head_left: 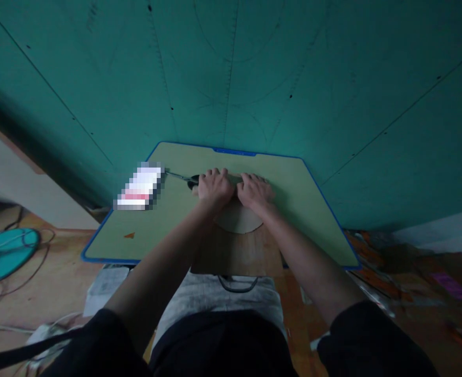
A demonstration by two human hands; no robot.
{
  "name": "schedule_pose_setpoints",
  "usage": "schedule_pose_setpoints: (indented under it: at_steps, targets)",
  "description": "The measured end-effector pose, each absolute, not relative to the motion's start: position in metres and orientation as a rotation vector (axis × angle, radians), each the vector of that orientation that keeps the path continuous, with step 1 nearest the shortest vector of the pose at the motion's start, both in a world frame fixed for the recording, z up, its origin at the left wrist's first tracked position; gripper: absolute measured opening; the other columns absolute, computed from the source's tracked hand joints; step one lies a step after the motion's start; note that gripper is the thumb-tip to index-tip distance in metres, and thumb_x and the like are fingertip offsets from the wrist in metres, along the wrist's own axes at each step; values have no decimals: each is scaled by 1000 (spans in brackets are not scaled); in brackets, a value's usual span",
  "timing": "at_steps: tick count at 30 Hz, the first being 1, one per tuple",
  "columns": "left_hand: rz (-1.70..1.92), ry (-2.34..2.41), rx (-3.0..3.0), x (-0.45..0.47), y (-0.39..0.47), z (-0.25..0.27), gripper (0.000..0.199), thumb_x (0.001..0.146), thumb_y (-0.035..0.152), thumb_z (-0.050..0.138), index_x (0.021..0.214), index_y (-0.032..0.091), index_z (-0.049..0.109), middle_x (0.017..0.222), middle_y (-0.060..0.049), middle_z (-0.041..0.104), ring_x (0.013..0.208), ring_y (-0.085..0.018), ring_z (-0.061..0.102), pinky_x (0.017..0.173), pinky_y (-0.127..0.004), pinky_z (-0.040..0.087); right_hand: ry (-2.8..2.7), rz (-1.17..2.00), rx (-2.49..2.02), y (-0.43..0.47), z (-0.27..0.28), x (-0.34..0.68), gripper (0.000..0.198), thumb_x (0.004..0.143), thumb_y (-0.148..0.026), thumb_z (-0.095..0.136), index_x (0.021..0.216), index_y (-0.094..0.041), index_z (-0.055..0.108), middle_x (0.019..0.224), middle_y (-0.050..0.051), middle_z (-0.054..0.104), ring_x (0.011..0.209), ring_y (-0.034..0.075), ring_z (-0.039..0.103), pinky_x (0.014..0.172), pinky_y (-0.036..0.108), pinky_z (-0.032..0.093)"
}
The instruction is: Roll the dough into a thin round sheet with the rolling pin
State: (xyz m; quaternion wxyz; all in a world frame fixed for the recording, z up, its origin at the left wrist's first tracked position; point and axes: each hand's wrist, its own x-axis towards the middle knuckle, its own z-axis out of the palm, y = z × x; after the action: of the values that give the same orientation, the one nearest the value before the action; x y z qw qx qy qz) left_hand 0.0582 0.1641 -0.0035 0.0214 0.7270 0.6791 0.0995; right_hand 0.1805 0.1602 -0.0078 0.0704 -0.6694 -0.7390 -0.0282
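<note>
My left hand and my right hand lie side by side on a pale, round-edged cardboard piece, fingers bent over its far part. Beneath that piece, a brown cardboard sheet reaches past the near edge of the small table. Just left of my left hand are scissors, blades pointing left and dark handles partly hidden by the hand. My palms and wrists cover much of the pale piece, so its full outline cannot be seen.
A bright, pixelated rectangular object lies on the table's left side, with a small orange-brown scrap nearer me. The green wall rises behind. Cables and a turquoise round object are on the floor at left; clutter is at right.
</note>
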Motion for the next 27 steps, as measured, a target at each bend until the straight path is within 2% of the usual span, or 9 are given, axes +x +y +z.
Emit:
schedule_pose_setpoints:
  at_steps: [7, 12, 17, 22, 27]
  targets:
    - [294, 2032, 2280, 59, 205, 2, 42, 98, 37, 40, 127, 12, 56, 128, -21, 60, 121, -34, 54, 96, -44, 42, -2240, 45, -1985, 208, -6, 181, 37, 98, -27, 37, 127, -18, 58, 130, 14, 63, 117, 29, 59, 96, 43, 44]
    - [287, 2028, 2304, 59, 226, 3, 40, 100, 33, 37, 129, 12, 54, 130, -19, 59, 124, -32, 52, 97, -42, 42, -2241, 83, -1985, 230, -4, 180, 35, 96, -24, 37, 121, -17, 61, 126, 15, 64, 115, 28, 60, 96, 43, 44]
    - [298, 2045, 2331, 59, 213, 3, 36, 98, 28, 36, 125, 14, 57, 124, -18, 62, 118, -32, 56, 94, -41, 44, -2234, 19, -1990, 215, -1, 178, 34, 95, -24, 39, 120, -18, 62, 126, 14, 65, 115, 28, 61, 97, 43, 43]
    - [271, 2042, 2363, 59, 179, 0, 33, 97, 32, 40, 118, 16, 60, 120, -18, 64, 115, -34, 57, 91, -43, 43, -2223, -13, -2031, 179, -4, 179, 33, 96, -28, 40, 120, -21, 62, 125, 13, 67, 114, 29, 61, 91, 41, 45]
    - [237, 2038, 2371, 59, 169, 0, 34, 98, 30, 37, 116, 15, 61, 119, -18, 65, 115, -34, 57, 90, -44, 44, -2233, -62, -2022, 168, -5, 180, 32, 97, -27, 39, 117, -20, 62, 121, 12, 69, 113, 27, 60, 94, 40, 44]
